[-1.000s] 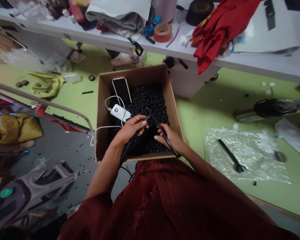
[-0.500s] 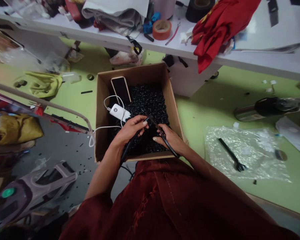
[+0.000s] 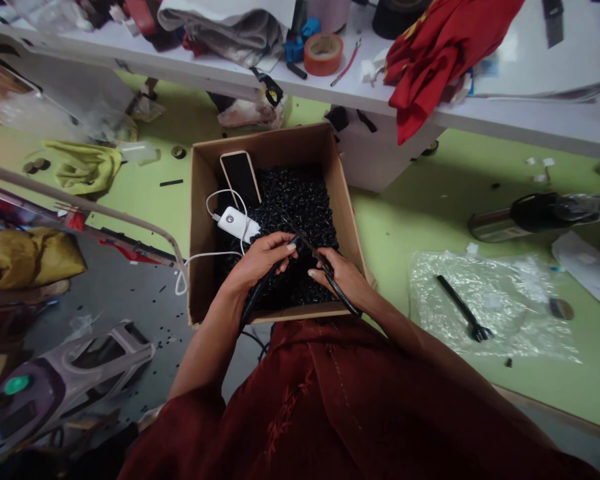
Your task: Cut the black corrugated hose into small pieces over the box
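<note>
My left hand (image 3: 266, 259) is closed around a strand of black tubing or cable (image 3: 257, 297), which runs down past my wrist over the box's near edge. Its end shows at my thumb and fingertips. In my right hand (image 3: 341, 275) is a pair of dark scissors (image 3: 336, 288), the blades pointing toward the strand's end and crossing close to my left fingertips. Whether the blades touch the strand cannot be made out. Both hands are above an open cardboard box (image 3: 349, 220) holding a heap of small black pieces (image 3: 300, 193).
Inside the box lie a phone (image 3: 241, 177) and a white power bank (image 3: 236, 223) with a white cable. To the right, a black strip (image 3: 457, 300) rests on clear plastic (image 3: 525, 333), near a steel bottle (image 3: 495, 225). A white shelf (image 3: 355, 90) crosses behind.
My right thumb has shifted slightly toward the scissor handle. My left hand keeps its hold on the black strand in nearly the same place. The view has moved a little.
</note>
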A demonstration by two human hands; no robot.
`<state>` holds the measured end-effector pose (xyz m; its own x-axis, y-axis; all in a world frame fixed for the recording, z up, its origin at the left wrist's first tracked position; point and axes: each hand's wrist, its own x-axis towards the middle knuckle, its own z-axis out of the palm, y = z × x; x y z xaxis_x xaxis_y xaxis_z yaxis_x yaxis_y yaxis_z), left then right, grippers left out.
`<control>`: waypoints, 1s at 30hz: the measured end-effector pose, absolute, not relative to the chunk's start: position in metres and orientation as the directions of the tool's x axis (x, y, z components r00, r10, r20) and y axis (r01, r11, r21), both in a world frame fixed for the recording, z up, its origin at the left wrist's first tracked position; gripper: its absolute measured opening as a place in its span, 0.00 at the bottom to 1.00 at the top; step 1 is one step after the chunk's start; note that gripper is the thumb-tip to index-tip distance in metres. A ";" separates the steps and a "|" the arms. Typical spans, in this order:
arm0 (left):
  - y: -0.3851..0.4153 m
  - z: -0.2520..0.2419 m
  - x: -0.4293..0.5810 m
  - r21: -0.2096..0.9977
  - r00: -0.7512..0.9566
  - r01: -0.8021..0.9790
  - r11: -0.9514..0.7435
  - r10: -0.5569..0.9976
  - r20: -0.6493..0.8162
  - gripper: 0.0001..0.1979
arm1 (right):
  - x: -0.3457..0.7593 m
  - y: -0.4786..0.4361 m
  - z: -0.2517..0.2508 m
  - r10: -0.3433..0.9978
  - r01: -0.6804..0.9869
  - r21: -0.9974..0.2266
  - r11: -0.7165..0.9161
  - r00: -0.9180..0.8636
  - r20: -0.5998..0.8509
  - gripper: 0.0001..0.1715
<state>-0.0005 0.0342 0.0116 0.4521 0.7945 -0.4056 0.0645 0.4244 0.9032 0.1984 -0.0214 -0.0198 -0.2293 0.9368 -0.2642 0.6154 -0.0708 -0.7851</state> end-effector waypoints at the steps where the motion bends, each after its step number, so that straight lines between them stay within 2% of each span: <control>1: 0.034 0.012 0.000 0.900 0.459 0.079 0.428 0.786 -0.414 0.11 | 0.199 -0.021 -0.020 0.940 0.621 -0.781 -0.062 -0.227 -0.255 0.24; 13: 0.034 0.012 -0.002 0.865 0.497 0.209 0.456 0.712 -0.496 0.10 | 0.198 -0.022 -0.019 0.933 0.685 -0.729 -0.001 -0.261 -0.247 0.11; 23: 0.035 0.002 0.001 0.868 0.434 0.262 0.422 0.752 -0.497 0.10 | 0.195 -0.021 -0.016 0.924 0.773 -0.630 -0.077 -0.183 -0.336 0.09; 30: 0.034 0.001 0.002 0.870 0.447 0.232 0.435 0.747 -0.492 0.11 | 0.197 -0.020 -0.021 0.948 0.745 -0.662 -0.079 -0.149 -0.281 0.09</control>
<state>0.0019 0.0342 0.0006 0.4472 0.7469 -0.4920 0.2318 0.4345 0.8703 0.1974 -0.0196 -0.0210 -0.1486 0.9483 -0.2805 0.7451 -0.0792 -0.6623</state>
